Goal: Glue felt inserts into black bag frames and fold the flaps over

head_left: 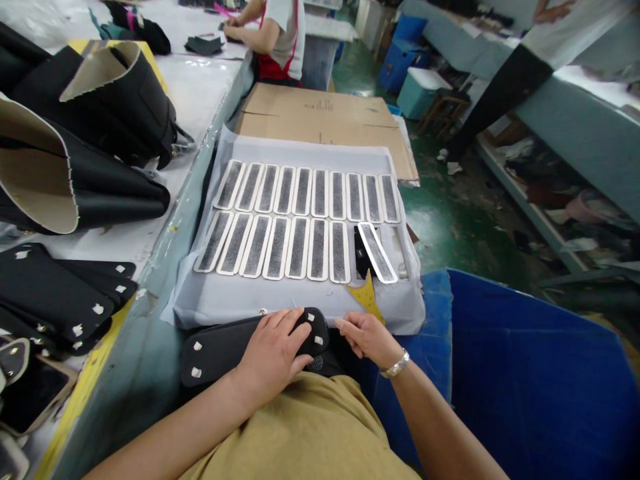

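A long black panel (225, 348) with rounded ends and small white tabs near its corners lies across my lap. My left hand (275, 350) rests palm down over its right part, fingers spread on the surface and thumb toward my body. Just off the panel's right end is my right hand (367, 339), closed in a pinch, with a bracelet at the wrist. What the pinch holds, if anything, is too small to make out. Beyond both hands, a white sheet (250, 300) carries two rows of pale-edged grey strips (299, 248). One loose strip (377, 253) lies slanted beside a yellow piece (367, 297).
Left, a table edge (165, 267) runs alongside, with stacked black panels (60, 293) and rolled black pieces (100, 193). A blue bin (540, 373) stands to the right. Flattened cardboard (320, 113) lies behind the sheet. One person (280, 40) works beyond; another (520, 80) stands at right.
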Motion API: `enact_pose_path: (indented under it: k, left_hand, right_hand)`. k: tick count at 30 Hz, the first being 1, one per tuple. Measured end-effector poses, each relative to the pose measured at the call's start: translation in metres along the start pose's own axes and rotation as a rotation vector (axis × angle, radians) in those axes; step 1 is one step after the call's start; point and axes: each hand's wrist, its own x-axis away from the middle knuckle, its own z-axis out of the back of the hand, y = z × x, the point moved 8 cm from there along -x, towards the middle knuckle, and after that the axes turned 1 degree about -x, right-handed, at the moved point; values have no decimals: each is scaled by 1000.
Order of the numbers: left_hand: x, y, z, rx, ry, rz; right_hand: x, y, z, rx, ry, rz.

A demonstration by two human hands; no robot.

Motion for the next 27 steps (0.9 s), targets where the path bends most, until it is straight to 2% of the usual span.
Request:
enact_pose_path:
  k: [3,7,11,18,27]
  left_hand:
    - [0,1,2,-1,6,13]
    - [0,0,2,17,11,24]
    - [3,-3,-1,49,29,16]
    - [4,-2,-4,56,52,1]
    - [-3,2,-1,36,30,17]
  right_hand:
    - [8,4,-5,-113,-3,38]
    - [14,-6,-18,-176,-9,60]
    - [15,-14,-22,-87,37,31]
    - [14,-15,-20,126,114,-17]
    - [9,-21,-14,290,98,-6]
